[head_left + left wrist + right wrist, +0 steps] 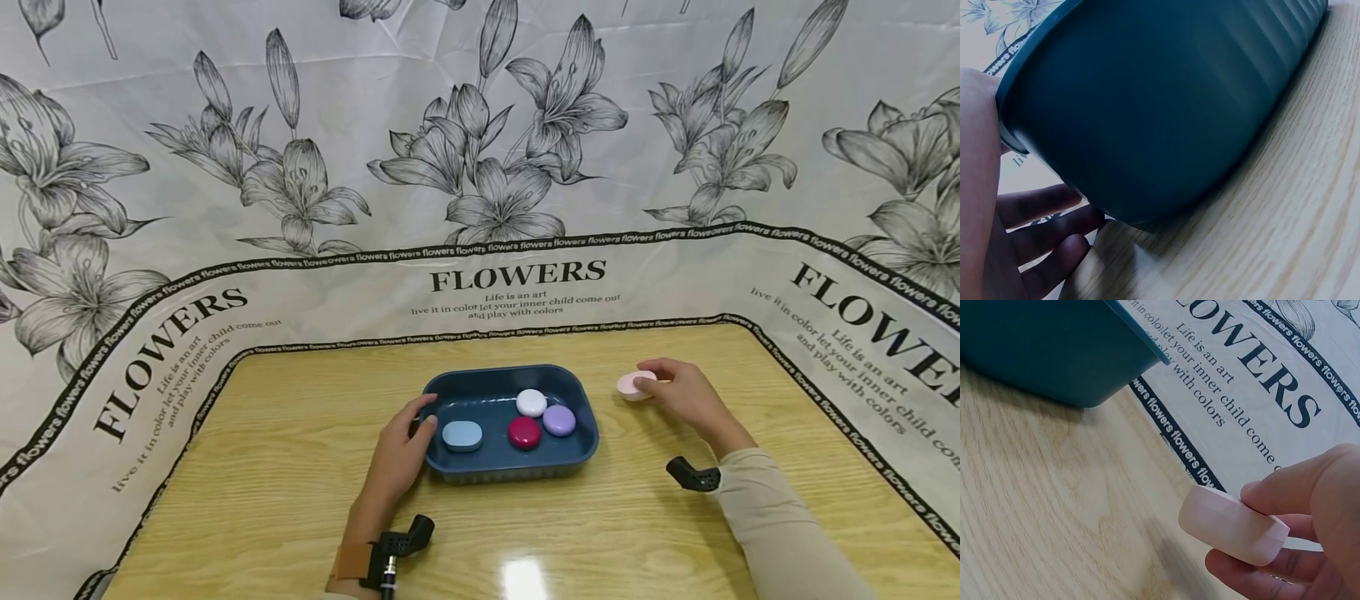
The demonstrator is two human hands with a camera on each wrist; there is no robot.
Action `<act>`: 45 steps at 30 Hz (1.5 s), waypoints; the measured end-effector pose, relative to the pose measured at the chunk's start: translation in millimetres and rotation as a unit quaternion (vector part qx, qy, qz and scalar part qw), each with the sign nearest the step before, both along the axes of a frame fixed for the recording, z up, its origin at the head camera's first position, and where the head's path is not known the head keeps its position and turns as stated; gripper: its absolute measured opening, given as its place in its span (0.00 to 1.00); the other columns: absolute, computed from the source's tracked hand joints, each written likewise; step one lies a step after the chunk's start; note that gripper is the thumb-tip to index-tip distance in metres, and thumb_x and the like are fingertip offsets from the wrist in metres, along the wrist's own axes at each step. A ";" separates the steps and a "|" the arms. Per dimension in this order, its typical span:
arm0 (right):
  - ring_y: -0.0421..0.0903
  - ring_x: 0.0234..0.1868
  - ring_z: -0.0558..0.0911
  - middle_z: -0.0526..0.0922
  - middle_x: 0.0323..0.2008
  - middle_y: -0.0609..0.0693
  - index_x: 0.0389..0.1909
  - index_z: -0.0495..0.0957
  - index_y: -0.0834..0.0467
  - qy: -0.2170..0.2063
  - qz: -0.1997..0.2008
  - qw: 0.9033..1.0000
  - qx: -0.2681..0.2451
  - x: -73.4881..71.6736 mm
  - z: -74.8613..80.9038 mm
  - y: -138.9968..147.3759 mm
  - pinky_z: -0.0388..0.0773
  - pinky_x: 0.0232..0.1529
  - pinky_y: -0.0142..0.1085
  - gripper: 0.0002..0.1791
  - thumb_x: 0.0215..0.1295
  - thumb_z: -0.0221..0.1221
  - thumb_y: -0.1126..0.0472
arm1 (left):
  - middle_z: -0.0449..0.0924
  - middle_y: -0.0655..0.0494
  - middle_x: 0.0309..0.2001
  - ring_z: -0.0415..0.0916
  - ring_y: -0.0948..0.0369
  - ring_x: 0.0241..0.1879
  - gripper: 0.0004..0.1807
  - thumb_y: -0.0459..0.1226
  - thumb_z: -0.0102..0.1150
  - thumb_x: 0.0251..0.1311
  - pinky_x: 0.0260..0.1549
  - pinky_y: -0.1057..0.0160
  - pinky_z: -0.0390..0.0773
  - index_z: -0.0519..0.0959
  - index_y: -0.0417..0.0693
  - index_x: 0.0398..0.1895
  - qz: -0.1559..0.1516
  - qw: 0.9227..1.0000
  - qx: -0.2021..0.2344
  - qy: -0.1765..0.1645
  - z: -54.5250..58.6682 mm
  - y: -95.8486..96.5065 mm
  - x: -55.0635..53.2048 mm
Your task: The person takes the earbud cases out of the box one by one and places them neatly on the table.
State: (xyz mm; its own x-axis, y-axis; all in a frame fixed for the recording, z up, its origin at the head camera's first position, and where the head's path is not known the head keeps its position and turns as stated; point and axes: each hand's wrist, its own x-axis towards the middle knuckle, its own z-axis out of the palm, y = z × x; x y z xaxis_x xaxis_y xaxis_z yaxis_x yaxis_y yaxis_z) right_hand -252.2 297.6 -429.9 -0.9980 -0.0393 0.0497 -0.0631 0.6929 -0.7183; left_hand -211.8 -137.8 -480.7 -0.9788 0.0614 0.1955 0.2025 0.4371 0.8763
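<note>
My left hand (pixel 402 446) grips the left end of a dark blue plastic bin (pixel 517 475), thumb at the rim and fingers along the outer wall (pixel 1147 112). To the right of the bin, my right hand (pixel 686 400) pinches a pale pink oval bar of soap (pixel 1235 525) between thumb and fingers, held above the table. Inside the bin lie a light blue oblong soap (pixel 462 436) on the left, and a white round soap (pixel 532 403), a crimson round soap (pixel 524 432) and a lilac round soap (pixel 559 421) grouped on the right.
The bin stands on a light wood-grain table (pixel 600 533). A white cloth (pixel 517 292) printed with flowers and lettering rises behind the table and along both sides. Each wrist wears a small black camera, the left one (pixel 405 537) with a cable.
</note>
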 end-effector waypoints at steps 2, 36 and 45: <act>0.67 0.62 0.71 0.74 0.59 0.72 0.65 0.72 0.69 -0.002 0.000 1.000 0.002 -0.6 -0.2 0.8 0.67 0.60 0.59 0.30 0.73 0.58 0.50 | 0.69 0.56 0.69 0.63 0.54 0.71 0.21 0.45 0.51 0.75 0.67 0.43 0.63 0.74 0.60 0.68 0.000 1.000 -0.002 0.001 -0.7 -0.2 -1.0; 0.71 0.60 0.72 0.75 0.58 0.73 0.62 0.74 0.71 0.004 0.028 0.996 0.082 -6.8 -2.0 3.8 0.69 0.58 0.62 0.27 0.73 0.59 0.55 | 0.68 0.56 0.70 0.61 0.55 0.72 0.20 0.45 0.50 0.75 0.68 0.44 0.61 0.74 0.61 0.68 -0.001 1.000 -0.008 -0.004 5.2 -1.5 0.4; 0.69 0.58 0.75 0.77 0.57 0.72 0.62 0.74 0.71 -0.016 0.035 0.994 0.104 -7.0 -3.1 8.8 0.71 0.56 0.60 0.27 0.74 0.58 0.53 | 0.69 0.56 0.70 0.61 0.55 0.72 0.21 0.45 0.50 0.75 0.68 0.44 0.61 0.73 0.59 0.68 -0.008 1.000 -0.008 0.001 3.6 -1.2 -0.2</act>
